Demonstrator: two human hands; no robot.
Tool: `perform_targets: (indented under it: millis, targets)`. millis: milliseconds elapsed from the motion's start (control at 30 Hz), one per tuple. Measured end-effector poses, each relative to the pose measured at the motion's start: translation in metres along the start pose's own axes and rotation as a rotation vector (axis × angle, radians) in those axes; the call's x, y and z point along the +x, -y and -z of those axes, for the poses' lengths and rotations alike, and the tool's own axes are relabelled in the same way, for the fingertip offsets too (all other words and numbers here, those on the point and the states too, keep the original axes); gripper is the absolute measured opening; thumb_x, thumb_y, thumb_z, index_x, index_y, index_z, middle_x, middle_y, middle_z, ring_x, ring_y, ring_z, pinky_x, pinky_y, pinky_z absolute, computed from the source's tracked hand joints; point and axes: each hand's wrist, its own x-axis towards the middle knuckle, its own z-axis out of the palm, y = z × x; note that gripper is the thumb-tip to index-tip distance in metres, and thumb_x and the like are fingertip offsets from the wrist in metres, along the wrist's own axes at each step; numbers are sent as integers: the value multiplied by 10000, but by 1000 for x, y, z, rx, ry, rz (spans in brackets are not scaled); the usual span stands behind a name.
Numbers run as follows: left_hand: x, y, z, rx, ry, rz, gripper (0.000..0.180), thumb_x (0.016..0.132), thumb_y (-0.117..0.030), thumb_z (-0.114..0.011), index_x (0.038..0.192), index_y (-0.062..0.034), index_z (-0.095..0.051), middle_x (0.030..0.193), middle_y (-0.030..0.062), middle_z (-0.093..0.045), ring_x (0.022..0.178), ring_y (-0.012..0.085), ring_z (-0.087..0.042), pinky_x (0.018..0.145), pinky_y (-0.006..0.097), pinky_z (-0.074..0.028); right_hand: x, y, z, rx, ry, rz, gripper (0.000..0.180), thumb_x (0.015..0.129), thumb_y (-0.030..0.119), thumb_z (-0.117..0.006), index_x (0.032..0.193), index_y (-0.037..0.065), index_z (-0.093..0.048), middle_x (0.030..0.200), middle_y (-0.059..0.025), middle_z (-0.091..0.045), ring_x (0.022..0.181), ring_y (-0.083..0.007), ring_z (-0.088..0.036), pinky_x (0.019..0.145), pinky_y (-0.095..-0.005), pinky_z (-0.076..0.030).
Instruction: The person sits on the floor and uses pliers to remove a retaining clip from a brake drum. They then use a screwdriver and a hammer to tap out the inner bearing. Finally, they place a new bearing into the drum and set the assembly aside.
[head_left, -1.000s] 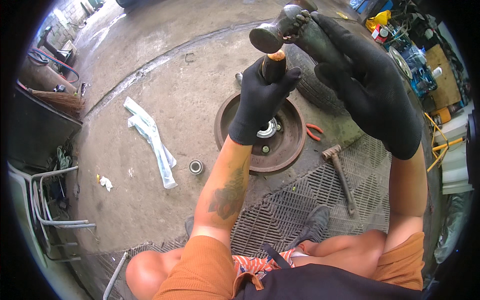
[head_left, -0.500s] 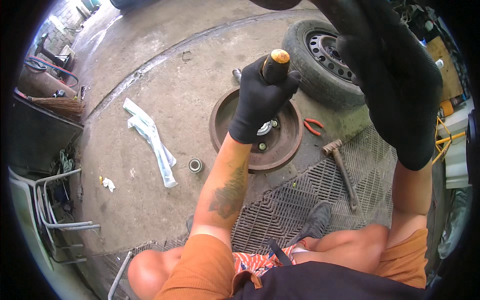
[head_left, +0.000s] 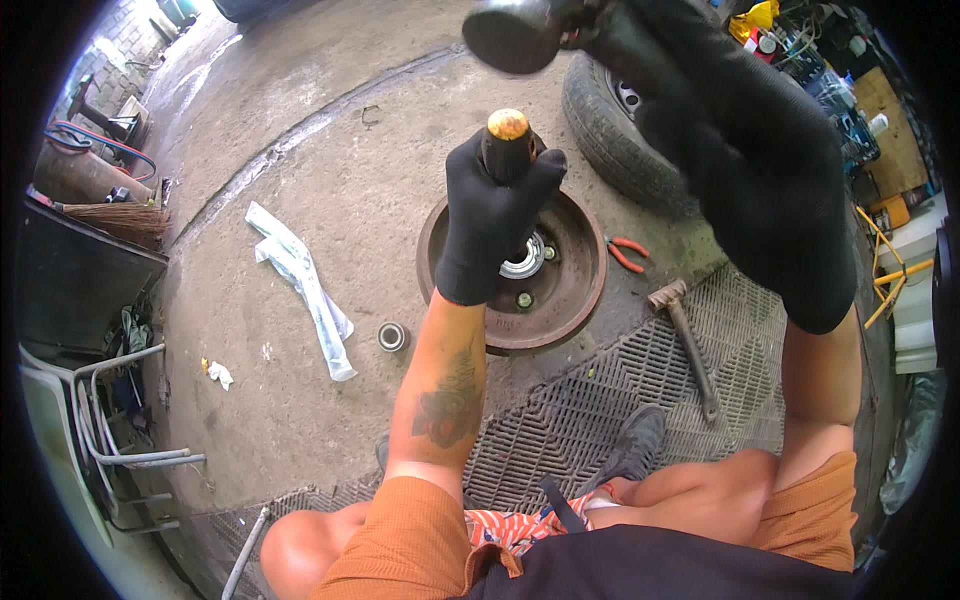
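Observation:
My left hand [head_left: 485, 220], in a black glove, is closed round the black grip of a screwdriver-like tool [head_left: 508, 130] with a worn yellow butt end pointing up. Its lower end is hidden behind the hand. Under it lies a rusty brake drum [head_left: 575, 300], open side up, with a shiny metal ring [head_left: 524, 262] at its centre. My gloved right hand [head_left: 740, 150] is raised at the upper right, closed on a hammer. The hammer's dark round head [head_left: 510, 38] hangs above and apart from the yellow butt; its handle is mostly hidden.
A wheel with tyre [head_left: 615, 140] lies beyond the drum. Red-handled pliers [head_left: 628, 254] and a rusty T-shaped tool [head_left: 688, 350] are to the right, the latter on a black slatted mat [head_left: 560, 420]. A small metal bearing [head_left: 392, 336] and a plastic sleeve [head_left: 305, 290] are left.
The hammer head has come down and left into fuller view as my right hand shifted left. My left hand and its tool have moved slightly left over the drum.

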Motion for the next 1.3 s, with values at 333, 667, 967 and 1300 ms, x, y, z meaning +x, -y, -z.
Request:
perform_targets:
  millis: [333, 667, 967, 1300]
  targets:
    - [2, -2, -15, 9, -78, -222, 149, 823, -79, -760, 850, -10, -631, 720, -4, -627, 663, 71, -579, 596, 261, -484, -5, -12, -1, -182, 159, 168, 493, 861, -49, -669, 1346, -11, -592, 1244, -153, -681, 1103, -221, -661, 947, -338, -506]
    - [0, 4, -12, 212, -34, -216, 158, 797, -68, -763, 839, -11, -622, 676, -1, -597, 590, 92, -547, 563, 279, -457, -2, -8, 0, -12, 6, 157, 502, 845, -13, -690, 1339, 11, -604, 1019, -160, -698, 909, -287, -667, 811, -337, -524]
    - [10, -6, -14, 120, -36, -53, 124, 821, -66, -722, 788, -8, -617, 687, 14, -637, 627, 82, -590, 589, 269, -485, 7, -5, -5, -21, -51, 217, 502, 859, -18, -679, 1353, -1, -588, 1116, -151, -704, 1013, -194, -670, 923, -318, -506]
    - [13, 2, -12, 51, -37, -11, 118, 797, -66, -722, 785, -17, -616, 665, 8, -626, 607, 91, -590, 565, 268, -488, 11, -9, -3, 42, -118, 102, 509, 841, 44, -728, 1337, 39, -613, 884, -139, -640, 820, -262, -612, 771, -350, -492]
